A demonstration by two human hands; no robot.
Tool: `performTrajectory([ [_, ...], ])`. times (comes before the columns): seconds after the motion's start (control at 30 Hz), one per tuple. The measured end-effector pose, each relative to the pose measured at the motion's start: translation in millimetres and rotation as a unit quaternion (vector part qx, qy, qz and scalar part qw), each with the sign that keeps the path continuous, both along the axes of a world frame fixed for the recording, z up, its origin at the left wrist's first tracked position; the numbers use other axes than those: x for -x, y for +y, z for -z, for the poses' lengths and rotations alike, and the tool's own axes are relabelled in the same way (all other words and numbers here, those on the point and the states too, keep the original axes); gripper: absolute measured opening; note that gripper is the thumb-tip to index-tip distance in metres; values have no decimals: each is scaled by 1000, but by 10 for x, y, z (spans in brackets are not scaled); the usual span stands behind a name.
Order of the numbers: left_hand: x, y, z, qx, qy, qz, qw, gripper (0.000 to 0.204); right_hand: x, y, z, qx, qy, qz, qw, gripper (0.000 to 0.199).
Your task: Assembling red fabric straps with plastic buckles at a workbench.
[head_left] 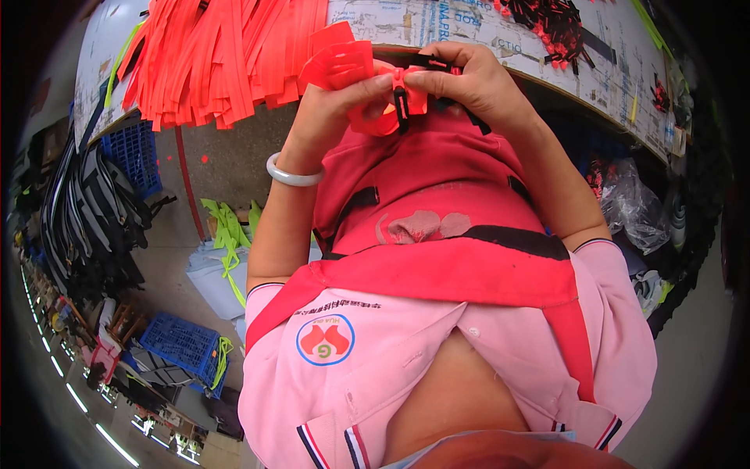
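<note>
My left hand (332, 105) is closed on a folded bunch of orange-red strap (340, 64) in front of the table edge. A loop of the same colour hangs below its fingers. Opposite it, my right hand (480, 86) pinches a small orange-red piece against the left fingertips. From that spot a narrow black plastic clip (401, 108) points down. Another black part (430, 62) lies along the top of the right fingers, and one more dark end sticks out under the right palm. How these parts join is hidden by my fingers.
Many long orange-red strips (223, 62) drape over the table's (430, 23) left front edge. A heap of black and red small parts (556, 33) lies at the right. Blue crates (181, 344), dark straps (94, 219) and yellow-green strips (228, 234) are on the left; a clear plastic bag (634, 205) is at right.
</note>
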State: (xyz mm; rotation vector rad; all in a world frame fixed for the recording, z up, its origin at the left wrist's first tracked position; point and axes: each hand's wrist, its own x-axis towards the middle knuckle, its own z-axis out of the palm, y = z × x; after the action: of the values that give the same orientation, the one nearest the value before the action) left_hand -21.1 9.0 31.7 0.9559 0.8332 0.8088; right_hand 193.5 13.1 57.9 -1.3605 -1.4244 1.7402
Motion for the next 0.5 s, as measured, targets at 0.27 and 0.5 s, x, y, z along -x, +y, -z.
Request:
performTrajectory([
  [0.27,-93,-7,77,-79,44,-55,994,10,158,-86,115,-57,105,124,985,23],
  [0.5,-150,-123,47,-191,75,-93,974,8,178,-147,138,-153,77,88,981,18],
])
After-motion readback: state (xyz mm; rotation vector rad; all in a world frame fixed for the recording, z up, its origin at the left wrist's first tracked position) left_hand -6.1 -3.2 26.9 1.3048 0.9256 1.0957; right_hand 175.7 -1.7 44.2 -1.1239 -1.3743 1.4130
